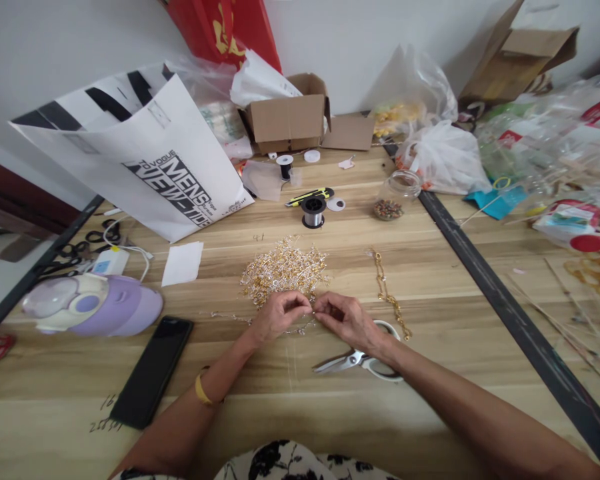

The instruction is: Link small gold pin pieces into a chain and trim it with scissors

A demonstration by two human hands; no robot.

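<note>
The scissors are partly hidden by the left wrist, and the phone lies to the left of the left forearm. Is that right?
Not quite: the head view shows the scissors partly hidden by the right wrist, not the left. The phone does lie to the left of the left forearm.

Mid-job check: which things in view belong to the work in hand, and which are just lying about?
Likely in the work:
thin strand at the left hand and right hand
pile of small gold and clear pieces
gold chain
scissors
wire spool

Probably just lying about:
purple bottle
phone
white bag
cardboard box
</note>
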